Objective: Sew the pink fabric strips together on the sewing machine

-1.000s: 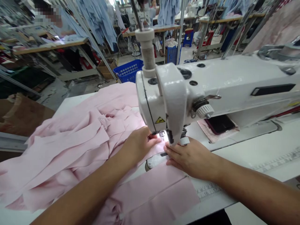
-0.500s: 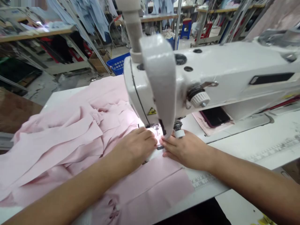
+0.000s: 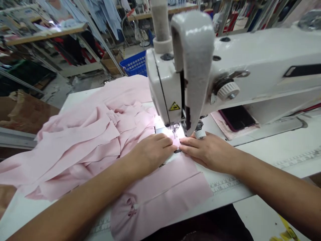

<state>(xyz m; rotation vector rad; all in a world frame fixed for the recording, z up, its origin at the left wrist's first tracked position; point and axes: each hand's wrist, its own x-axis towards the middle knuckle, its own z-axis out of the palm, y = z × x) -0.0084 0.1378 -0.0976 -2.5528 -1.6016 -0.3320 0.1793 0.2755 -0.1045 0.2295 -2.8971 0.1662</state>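
While flat, fabric point(image 3: 165, 190) beneath hands point(image 3: 150, 152)

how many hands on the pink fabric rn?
2. Left hand lies flat on the fabric just left of the presser foot; right hand lies flat just right of it, fingertips nearly meeting. No other hands visible.

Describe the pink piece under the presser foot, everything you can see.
The pink piece is pale, thin cloth, lying flat on the white table with a straight seam or fold line across it and small gathers at its near left edge. Its far end reaches under the sewing machine head. The left hand and right hand press flat on it, fingertips nearly meeting by the needle.
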